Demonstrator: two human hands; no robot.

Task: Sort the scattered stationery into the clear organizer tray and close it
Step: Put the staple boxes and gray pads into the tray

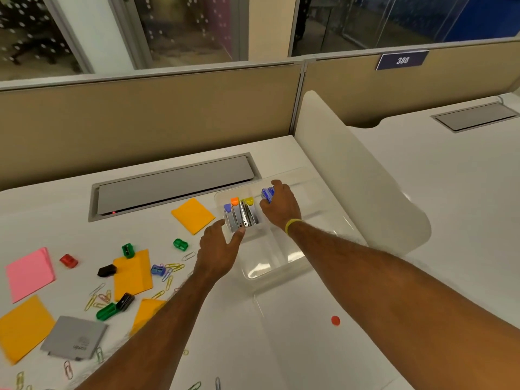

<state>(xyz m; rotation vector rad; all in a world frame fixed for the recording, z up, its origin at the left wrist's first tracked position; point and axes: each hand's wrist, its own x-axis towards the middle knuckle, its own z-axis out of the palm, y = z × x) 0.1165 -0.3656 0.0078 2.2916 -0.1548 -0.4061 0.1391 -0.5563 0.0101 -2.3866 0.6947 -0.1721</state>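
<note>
Blue stapler (267,194) | gripped in right hand (281,211) | over clear tray (270,266)

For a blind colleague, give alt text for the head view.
The right hand holds a blue item over the clear organizer tray, which contains three staplers; open left hand hovers beside it. Sharpeners, paper clips and sticky notes lie scattered left.

White desk (422,249), beige partition (140,116), dark windows (191,26) behind.

An open-plan office is indicated: white desks (56,209) are separated by beige fabric partition panels (140,122), one marked with a dark blue number plate reading 386 (402,60). A grey metal cable hatch (174,187) is set into the desktop, where coloured paper clips (174,267) are scattered.
</note>
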